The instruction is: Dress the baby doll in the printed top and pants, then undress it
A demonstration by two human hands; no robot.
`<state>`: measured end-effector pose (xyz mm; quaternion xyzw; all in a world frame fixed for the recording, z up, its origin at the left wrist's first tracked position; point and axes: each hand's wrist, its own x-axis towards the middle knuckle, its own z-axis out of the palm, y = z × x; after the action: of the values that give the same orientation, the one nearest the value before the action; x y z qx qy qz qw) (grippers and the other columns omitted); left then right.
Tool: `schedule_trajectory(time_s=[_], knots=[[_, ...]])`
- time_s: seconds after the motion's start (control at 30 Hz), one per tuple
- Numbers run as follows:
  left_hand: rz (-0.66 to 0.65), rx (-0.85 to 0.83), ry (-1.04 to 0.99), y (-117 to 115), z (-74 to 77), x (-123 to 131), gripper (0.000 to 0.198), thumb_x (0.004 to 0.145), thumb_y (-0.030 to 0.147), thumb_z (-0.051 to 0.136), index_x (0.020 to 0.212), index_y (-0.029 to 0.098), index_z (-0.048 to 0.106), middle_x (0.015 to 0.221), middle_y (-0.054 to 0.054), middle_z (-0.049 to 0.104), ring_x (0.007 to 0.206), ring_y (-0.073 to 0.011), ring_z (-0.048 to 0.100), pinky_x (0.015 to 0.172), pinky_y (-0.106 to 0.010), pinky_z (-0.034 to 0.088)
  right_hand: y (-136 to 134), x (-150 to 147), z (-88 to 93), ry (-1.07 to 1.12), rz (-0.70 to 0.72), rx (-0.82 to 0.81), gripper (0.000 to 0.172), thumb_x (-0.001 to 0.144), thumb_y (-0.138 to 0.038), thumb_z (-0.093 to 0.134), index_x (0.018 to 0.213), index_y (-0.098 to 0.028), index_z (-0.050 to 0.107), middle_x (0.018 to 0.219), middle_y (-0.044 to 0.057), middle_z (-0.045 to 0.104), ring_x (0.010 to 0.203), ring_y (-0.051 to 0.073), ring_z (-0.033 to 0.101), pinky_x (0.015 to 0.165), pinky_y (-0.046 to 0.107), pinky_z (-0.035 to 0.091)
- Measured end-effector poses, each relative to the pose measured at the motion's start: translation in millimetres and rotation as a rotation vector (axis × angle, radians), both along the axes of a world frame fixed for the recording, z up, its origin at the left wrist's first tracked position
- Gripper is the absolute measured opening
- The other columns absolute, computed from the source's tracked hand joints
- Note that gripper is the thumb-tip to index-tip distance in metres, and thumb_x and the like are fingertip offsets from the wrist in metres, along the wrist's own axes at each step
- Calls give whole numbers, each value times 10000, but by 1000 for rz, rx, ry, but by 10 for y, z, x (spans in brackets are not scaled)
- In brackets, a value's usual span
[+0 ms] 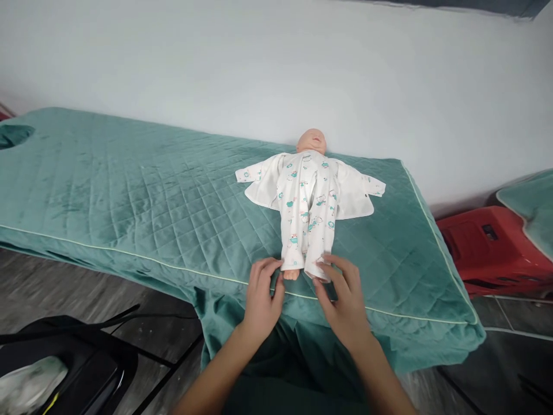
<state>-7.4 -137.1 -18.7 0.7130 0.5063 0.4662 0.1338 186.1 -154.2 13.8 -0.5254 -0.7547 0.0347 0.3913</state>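
Note:
A baby doll (311,140) lies on its back on a green quilted cover, head toward the wall. White printed trousers (307,202) lie along its body and legs, over a white long-sleeved top (355,193) spread apart on both sides. My left hand (262,291) is at the left trouser cuff, thumb and forefinger apart, fingertips by the cuff's edge. Bare toes show below that cuff. Around the right cuff are the fingers of my right hand (344,297), with the thumb at its lower edge. The foot there is mostly hidden.
The green quilted cover (173,190) drapes a long bed against a pale wall (194,63). Its piped front edge runs just under my hands. A red plastic object (496,242) stands to the right; a black item (82,369) is on the floor at lower left.

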Motion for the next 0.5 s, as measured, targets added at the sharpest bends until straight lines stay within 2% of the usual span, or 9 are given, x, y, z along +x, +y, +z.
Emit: schedule_trajectory(time_s=[0.17, 0.27, 0.4, 0.5], knots=[[-46, -126, -44, 69, -15, 14, 230, 960, 144, 537, 1174, 222, 570, 1083, -56, 630, 1014, -182, 606, 874, -335, 515, 99, -179, 69, -109, -36, -20, 372, 918, -127, 606, 1279, -195, 547, 1390, 153, 539, 1338, 307, 461, 1068, 518, 457], [-47, -153, -24, 111, -30, 29, 180, 965, 155, 532, 1126, 220, 576, 1022, -41, 652, 948, -182, 617, 837, -339, 506, 166, -266, 103, -186, -65, -28, 303, 905, -114, 592, 1199, -189, 597, 1407, 153, 541, 1359, 326, 451, 1090, 559, 430], [-71, -128, -66, 122, 2, 21, 151, 964, 132, 517, 1079, 214, 568, 982, -30, 647, 908, -161, 625, 806, -309, 508, 238, -314, 113, -242, -110, -56, 167, 904, -107, 582, 1033, -199, 635, 1399, 142, 564, 1361, 340, 460, 1088, 591, 417], [-80, -75, -114, 89, 75, -2, 169, 955, 111, 522, 1080, 215, 566, 968, -19, 635, 888, -137, 627, 790, -276, 511, 253, -305, 117, -223, -71, -40, 106, 918, -123, 578, 937, -215, 629, 1384, 110, 587, 1366, 328, 464, 1100, 589, 405]])
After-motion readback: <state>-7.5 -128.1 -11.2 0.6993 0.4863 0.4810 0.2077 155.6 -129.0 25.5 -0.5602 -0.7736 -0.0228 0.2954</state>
